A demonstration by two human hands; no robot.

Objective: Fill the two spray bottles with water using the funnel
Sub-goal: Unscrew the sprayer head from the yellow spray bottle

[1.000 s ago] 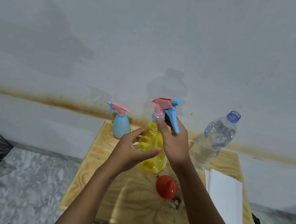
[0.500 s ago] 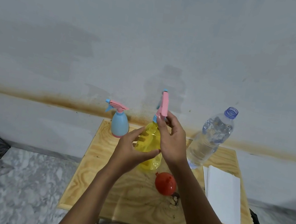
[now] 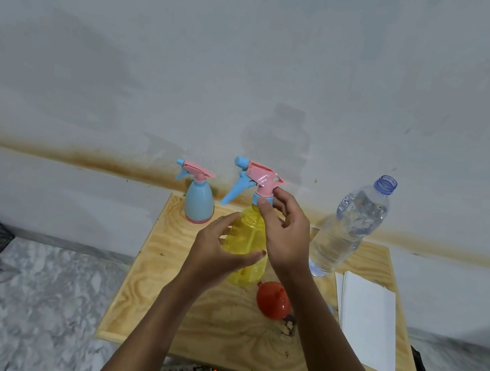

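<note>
Left hand [image 3: 214,254] grips yellow spray bottle [image 3: 244,242] round its body, bottle upright; right hand [image 3: 286,239] pinches the collar of its pink-blue spray head [image 3: 257,177], nozzle pointing left. On wooden table [image 3: 185,319]: small blue spray bottle [image 3: 199,204] back left, uncapped water bottle [image 3: 348,232] right, red funnel [image 3: 272,300] just in front of yellow bottle, white paper [image 3: 366,321] far right

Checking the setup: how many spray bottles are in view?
2: the blue spray bottle stands at the wooden board's back left; the yellow spray bottle, mid-board, is in the left hand.

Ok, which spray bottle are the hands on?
The yellow spray bottle: left hand holds its body, right hand pinches its blue collar. The small blue spray bottle stands untouched behind.
</note>
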